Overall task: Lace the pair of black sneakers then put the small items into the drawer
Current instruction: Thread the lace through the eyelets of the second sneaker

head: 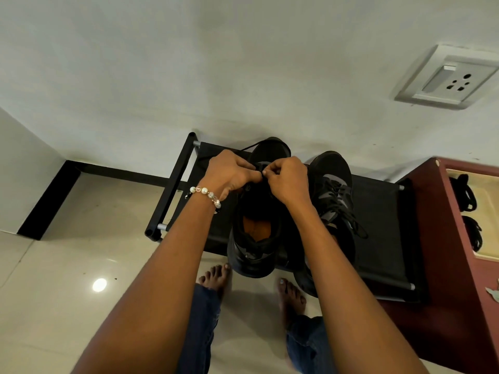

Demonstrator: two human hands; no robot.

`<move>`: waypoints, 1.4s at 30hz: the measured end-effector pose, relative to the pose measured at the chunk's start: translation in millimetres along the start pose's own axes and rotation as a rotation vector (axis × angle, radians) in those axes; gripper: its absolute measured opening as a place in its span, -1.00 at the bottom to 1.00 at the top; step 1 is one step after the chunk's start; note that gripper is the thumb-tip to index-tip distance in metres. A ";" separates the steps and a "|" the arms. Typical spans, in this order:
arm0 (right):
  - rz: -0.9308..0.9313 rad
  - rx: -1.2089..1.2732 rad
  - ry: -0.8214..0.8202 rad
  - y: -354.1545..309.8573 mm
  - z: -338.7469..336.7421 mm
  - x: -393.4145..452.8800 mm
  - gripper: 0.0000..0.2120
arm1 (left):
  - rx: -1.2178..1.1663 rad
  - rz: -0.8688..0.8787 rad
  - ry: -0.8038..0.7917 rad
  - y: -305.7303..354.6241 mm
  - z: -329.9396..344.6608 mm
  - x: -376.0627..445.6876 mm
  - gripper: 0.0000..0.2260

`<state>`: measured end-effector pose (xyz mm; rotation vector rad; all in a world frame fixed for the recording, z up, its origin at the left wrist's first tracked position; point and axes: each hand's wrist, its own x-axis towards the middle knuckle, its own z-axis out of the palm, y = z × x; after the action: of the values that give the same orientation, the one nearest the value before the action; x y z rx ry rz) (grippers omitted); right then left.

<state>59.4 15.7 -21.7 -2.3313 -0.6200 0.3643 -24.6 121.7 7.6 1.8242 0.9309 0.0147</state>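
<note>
Sneaker [256, 233] sits directly beneath left hand [229, 171] and right hand [287, 179], both pinching its lace [249, 145].

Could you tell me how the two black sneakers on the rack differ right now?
The left sneaker gapes open, its orange insole showing, while both hands, left hand and right hand, pinch its lace near the toe; the right sneaker is already laced, its lace ends trailing loose, and nobody touches it. Grey side panels show clearly on the right sneaker. Both are black and stand side by side on the black rack.
</note>
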 end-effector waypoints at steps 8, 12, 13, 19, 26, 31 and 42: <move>0.284 0.315 0.003 3.7 15.4 3.0 -0.74 | -0.132 -0.042 -0.071 -7.5 -0.9 4.6 -0.88; 0.318 0.339 -0.019 6.5 19.7 6.2 -0.77 | -0.025 0.044 0.114 -9.2 9.3 8.4 -0.89; 0.328 0.332 -0.018 4.8 18.0 5.0 -0.75 | 0.001 0.069 0.152 -9.3 11.4 9.4 -0.91; 0.348 0.298 0.022 -2.1 11.6 -1.5 -0.79 | 0.076 0.145 0.180 -11.7 12.1 12.4 -0.90; 0.336 0.336 0.032 -4.1 13.1 -4.1 -0.82 | 0.081 0.167 0.177 -14.3 9.1 15.4 -0.94; 0.295 0.445 -0.076 -0.2 -2.4 -3.7 -0.92 | 0.062 0.094 0.168 -12.0 7.0 14.9 -0.96; 0.042 -0.238 -0.255 -1.5 -39.0 -63.8 -0.54 | -0.993 -0.135 0.077 4.9 -10.1 -7.6 -0.89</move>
<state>21.1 -38.2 13.2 -2.5491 -0.7729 0.6451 -31.2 124.3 19.1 0.8442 0.8692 0.3951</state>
